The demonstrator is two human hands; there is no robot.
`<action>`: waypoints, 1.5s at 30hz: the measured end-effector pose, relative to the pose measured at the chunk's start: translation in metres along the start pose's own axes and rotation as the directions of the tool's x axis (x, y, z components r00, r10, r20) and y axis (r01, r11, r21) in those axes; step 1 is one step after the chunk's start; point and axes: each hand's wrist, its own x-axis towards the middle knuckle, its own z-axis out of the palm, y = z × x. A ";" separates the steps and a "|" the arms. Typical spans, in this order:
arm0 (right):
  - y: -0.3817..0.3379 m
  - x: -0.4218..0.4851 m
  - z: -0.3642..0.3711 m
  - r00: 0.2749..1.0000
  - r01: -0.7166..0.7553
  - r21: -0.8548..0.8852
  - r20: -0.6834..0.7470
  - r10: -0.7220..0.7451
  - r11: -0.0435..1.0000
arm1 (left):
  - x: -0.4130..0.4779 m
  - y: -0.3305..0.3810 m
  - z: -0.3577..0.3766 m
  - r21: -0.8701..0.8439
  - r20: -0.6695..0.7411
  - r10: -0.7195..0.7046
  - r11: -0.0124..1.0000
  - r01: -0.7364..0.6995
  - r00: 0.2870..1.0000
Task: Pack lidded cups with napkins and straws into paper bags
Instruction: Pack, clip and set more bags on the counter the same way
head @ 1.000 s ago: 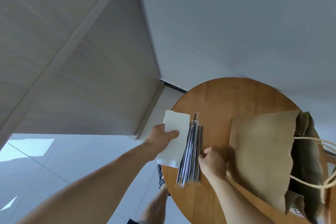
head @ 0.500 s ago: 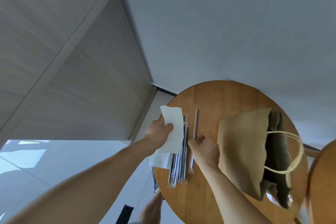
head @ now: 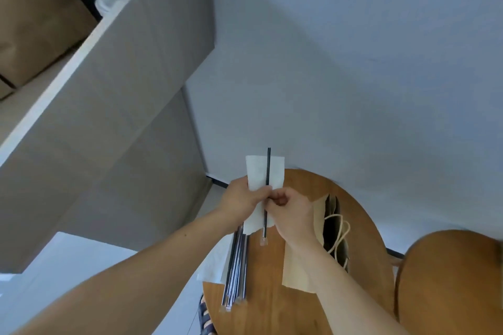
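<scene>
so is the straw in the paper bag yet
No, the right hand pinches the straw against the napkin held by the left hand, outside the paper bag.

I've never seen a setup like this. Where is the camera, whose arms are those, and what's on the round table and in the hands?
There is no machine here, just a person wearing a wide-angle camera on the head. It looks down along both bare arms, which is why they look stretched.

The left hand grips a white napkin. The right hand pinches a wrapped black straw and holds it against that napkin.

On the round wooden table lie a bundle of wrapped straws, more napkins under them, and a brown paper bag on its side with cord handles.
</scene>
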 end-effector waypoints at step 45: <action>0.008 0.023 -0.117 0.945 -0.148 -0.101 -0.307 0.111 0.984 | -0.026 -0.021 0.118 0.854 0.141 -0.321 0.518 0.049 0.936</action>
